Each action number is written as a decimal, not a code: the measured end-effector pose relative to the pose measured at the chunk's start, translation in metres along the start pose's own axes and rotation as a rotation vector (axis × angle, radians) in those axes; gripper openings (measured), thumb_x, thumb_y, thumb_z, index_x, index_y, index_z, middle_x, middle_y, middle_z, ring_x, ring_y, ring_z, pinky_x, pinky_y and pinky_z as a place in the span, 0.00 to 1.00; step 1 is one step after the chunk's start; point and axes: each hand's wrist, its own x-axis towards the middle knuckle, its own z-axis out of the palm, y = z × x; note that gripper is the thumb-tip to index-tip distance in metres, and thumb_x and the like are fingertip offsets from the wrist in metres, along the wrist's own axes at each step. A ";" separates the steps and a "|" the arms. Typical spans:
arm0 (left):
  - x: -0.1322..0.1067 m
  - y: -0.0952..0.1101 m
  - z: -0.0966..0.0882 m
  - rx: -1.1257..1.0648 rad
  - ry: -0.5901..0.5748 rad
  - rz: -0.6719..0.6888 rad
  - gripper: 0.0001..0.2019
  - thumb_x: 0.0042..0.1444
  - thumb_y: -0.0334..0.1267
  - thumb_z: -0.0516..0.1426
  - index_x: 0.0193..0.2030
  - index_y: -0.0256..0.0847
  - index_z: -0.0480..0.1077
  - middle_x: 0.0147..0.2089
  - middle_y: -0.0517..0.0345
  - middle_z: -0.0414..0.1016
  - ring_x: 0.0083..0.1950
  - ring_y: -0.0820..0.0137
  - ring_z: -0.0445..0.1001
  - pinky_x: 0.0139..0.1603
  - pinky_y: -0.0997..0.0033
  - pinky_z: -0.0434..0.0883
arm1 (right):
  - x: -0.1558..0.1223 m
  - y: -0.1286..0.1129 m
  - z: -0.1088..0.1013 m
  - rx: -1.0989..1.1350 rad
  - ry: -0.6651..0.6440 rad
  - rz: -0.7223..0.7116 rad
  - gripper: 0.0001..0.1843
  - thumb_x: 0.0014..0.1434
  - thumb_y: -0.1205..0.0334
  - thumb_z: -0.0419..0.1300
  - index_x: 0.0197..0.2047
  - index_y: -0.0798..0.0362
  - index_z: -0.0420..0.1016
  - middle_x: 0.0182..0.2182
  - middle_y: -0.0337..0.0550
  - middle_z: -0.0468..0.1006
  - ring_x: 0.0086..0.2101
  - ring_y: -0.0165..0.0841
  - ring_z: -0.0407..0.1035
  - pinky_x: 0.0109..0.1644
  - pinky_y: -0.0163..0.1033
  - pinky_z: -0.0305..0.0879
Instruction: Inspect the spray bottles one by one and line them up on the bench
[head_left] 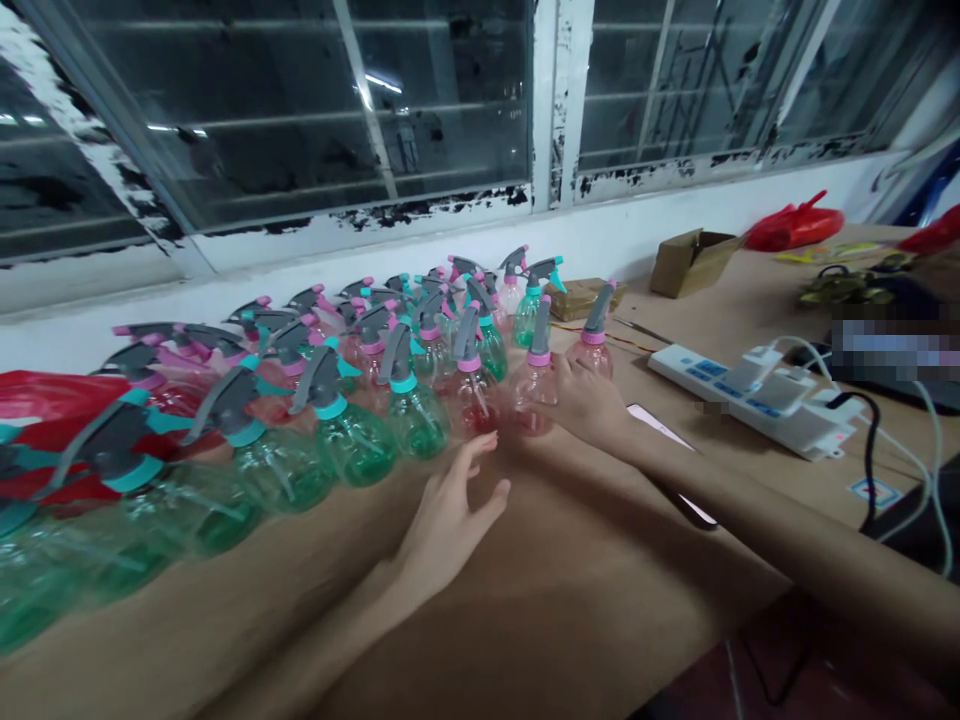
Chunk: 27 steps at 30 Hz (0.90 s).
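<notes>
My left hand [450, 515] is open over the table, thumb and fingers apart, with nothing in it. Just beyond its fingertips stands a pink spray bottle [476, 395] with a grey trigger head. My right hand [589, 400] has its fingers curled against the side of another pink spray bottle [534, 395], which stands upright at the row's right end. Part of the grip is blurred. Behind that hand is one more pink bottle [592, 350]. To the left, a green spray bottle [418, 415] with a turquoise collar heads a line of similar green ones.
Many more bottles stand packed towards the windows, around red plastic [52, 400]. A phone [675, 450] lies under my right forearm. Further right are a white power strip [742, 395] with cables, a small open carton [690, 262] and a red bag [795, 225].
</notes>
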 end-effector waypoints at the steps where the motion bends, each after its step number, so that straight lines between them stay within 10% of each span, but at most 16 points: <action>1: -0.003 -0.001 -0.001 0.008 -0.005 -0.021 0.20 0.59 0.38 0.53 0.59 0.51 0.58 0.62 0.54 0.64 0.58 0.58 0.68 0.59 0.47 0.64 | 0.003 -0.002 0.000 -0.010 -0.012 0.017 0.28 0.54 0.46 0.58 0.52 0.54 0.62 0.41 0.56 0.76 0.45 0.51 0.69 0.41 0.51 0.66; 15: -0.004 -0.008 -0.003 0.006 -0.053 -0.049 0.19 0.59 0.39 0.53 0.57 0.53 0.58 0.58 0.58 0.67 0.52 0.61 0.70 0.56 0.50 0.66 | 0.006 -0.011 -0.008 -0.036 -0.071 0.064 0.36 0.55 0.50 0.58 0.61 0.63 0.56 0.47 0.62 0.74 0.49 0.53 0.66 0.44 0.50 0.65; 22: 0.011 -0.005 0.003 -0.031 -0.058 -0.008 0.17 0.59 0.38 0.52 0.55 0.49 0.59 0.56 0.53 0.69 0.50 0.60 0.72 0.53 0.49 0.68 | -0.011 0.029 -0.042 0.124 0.052 0.155 0.16 0.58 0.49 0.55 0.43 0.50 0.75 0.38 0.45 0.80 0.37 0.40 0.74 0.40 0.43 0.66; 27: 0.024 0.000 0.014 -0.054 -0.082 0.015 0.15 0.59 0.38 0.52 0.54 0.48 0.60 0.54 0.52 0.70 0.45 0.61 0.75 0.51 0.48 0.68 | 0.001 0.063 -0.045 0.076 0.156 0.307 0.25 0.57 0.42 0.53 0.41 0.55 0.76 0.36 0.51 0.80 0.35 0.44 0.74 0.37 0.45 0.66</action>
